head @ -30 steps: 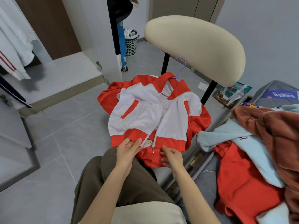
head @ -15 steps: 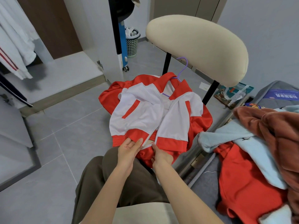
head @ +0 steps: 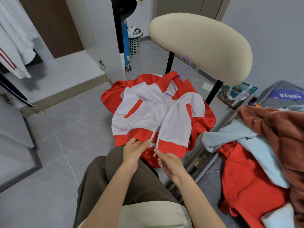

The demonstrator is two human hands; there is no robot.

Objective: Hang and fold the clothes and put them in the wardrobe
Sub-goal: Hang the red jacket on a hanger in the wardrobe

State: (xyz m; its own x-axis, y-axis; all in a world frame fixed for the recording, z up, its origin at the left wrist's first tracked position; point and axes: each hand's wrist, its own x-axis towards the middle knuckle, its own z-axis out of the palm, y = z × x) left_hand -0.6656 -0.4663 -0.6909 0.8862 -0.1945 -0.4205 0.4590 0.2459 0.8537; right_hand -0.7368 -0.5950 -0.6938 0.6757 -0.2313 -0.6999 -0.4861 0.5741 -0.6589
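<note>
A red and white zip jacket (head: pixel 148 112) lies on the chair seat with a purple hanger (head: pixel 185 69) inside its collar. The zip is open above the hem. My left hand (head: pixel 134 151) holds the left side of the red hem beside the zip. My right hand (head: pixel 167 160) pinches the hem at the zip's bottom end, just right of the metal zip pull (head: pixel 155 149). More clothes lie at the right: a red garment (head: pixel 246 183), a light blue one (head: pixel 243 142) and a brown fleece one (head: pixel 279 134).
The cream chair back (head: pixel 205 43) stands behind the jacket. An open wardrobe (head: pixel 54 68) with white hanging clothes (head: pixel 14 38) is at the left. A mesh bin (head: pixel 134 41) and a blue wheeled stand (head: pixel 125 51) sit behind. A grey suitcase (head: pixel 283 92) and a book (head: pixel 236 94) are at the right.
My right hand came out from under the right hem and now pinches it at the zip's bottom end. The two zip sides are joined at the hem, with the pull showing. My left hand kept its hold.
</note>
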